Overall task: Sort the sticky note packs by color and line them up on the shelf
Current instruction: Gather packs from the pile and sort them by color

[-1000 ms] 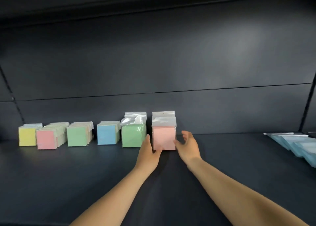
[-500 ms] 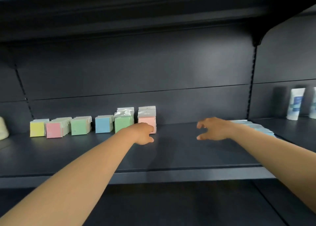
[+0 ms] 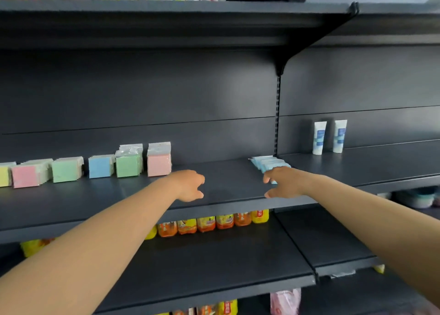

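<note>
I saw both bare arms stretched forward over a dark shelf (image 3: pixel 228 188). The left hand (image 3: pixel 190 185) hovered above the shelf with fingers loosely curled and nothing in it. The right hand (image 3: pixel 283 182) was spread, thumb apart from the fingers, empty, its fingertips at the near end of a flat pile of light blue sticky note packs (image 3: pixel 269 163) lying just beyond it. Just beyond and to the left of the left hand, a pink pack (image 3: pixel 158 164) stood upright, the nearest of a row. Further left of that hand stood a green pack (image 3: pixel 128 165), a blue pack (image 3: pixel 100 167), another green pack (image 3: pixel 65 171), another pink pack (image 3: pixel 25 176) and a yellow pack (image 3: pixel 4 176) at the frame's edge. Far beyond and to the right of the right hand, two white tubes (image 3: pixel 329 137) stood upright. Below both forearms, orange drink bottles (image 3: pixel 207 223) lined the lower shelf.
</note>
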Tool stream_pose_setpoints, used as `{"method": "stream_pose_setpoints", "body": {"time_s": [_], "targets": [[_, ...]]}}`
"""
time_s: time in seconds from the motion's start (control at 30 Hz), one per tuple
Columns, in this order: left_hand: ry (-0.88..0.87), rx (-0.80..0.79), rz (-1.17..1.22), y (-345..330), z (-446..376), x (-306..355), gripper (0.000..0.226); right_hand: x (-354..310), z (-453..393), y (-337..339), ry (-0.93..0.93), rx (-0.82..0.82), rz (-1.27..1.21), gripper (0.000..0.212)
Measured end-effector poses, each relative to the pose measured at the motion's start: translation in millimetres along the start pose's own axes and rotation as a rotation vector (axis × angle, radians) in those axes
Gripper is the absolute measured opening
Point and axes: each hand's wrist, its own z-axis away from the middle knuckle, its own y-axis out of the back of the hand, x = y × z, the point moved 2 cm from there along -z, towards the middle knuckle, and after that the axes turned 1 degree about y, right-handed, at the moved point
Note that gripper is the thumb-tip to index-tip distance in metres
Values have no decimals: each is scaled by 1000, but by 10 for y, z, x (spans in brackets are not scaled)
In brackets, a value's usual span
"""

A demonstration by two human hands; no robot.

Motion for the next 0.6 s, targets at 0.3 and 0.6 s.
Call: {"method": "stream_pose_setpoints", "body": {"time_s": [0.3, 0.6], "targets": [[-41, -13, 55, 127, -642, 658, 46, 908, -73, -204, -142, -12, -162, 53], [104, 72, 522, -206, -1844, 1248, 26, 1512, -810, -489, -70, 81, -316, 57]]}}
